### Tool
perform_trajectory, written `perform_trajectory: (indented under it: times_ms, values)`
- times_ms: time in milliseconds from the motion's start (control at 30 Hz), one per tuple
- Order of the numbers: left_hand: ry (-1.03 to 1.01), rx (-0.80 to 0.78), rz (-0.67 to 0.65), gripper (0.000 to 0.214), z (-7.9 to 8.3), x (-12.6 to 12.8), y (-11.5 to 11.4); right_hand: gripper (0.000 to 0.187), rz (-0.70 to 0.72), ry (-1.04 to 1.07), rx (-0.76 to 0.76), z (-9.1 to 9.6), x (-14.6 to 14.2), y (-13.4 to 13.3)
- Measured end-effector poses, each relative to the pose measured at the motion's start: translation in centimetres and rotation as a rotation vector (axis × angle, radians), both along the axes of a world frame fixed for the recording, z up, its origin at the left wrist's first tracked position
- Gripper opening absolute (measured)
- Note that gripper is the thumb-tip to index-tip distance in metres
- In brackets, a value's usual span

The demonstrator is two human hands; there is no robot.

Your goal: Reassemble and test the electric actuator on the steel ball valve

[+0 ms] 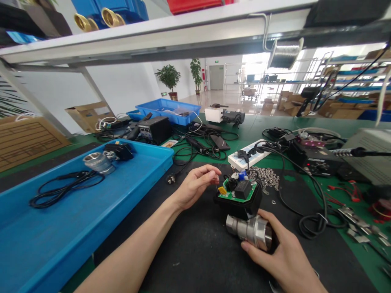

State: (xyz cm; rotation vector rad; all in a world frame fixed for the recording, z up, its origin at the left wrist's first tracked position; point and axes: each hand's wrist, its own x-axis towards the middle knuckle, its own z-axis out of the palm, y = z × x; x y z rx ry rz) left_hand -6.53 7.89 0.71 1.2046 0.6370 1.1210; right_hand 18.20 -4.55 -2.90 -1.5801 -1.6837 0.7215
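Note:
A motorised valve stands on the black mat: a steel valve body (251,231) under a black housing (241,205) whose top is open, showing a green circuit board (238,190). My right hand (282,254) is wrapped round the steel body from the near right. My left hand (195,185) hovers just left of the board with thumb and forefinger pinched together; something thin, perhaps a wire, may be between them, too small to name.
A large blue tray (76,219) at left holds a black cable (65,185) and a second valve (99,161). A pile of washers (265,178), a white power strip (249,155), a soldering station (316,160) and tangled cables (308,219) lie behind and right.

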Motion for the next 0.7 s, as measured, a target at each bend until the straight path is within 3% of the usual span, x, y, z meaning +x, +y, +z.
perform_trajectory:
  times_ms: [333,700]
  values:
    - [0.013,-0.011,-0.011,0.024,-0.1,0.1,-0.1,0.053,-0.028,0.101,0.019,1.3,-0.3,-0.3]
    - [0.033,-0.007,-0.001,0.026,0.1,0.3,-0.4,0.053,-0.030,0.126,0.011,1.0,-0.4,-0.3]
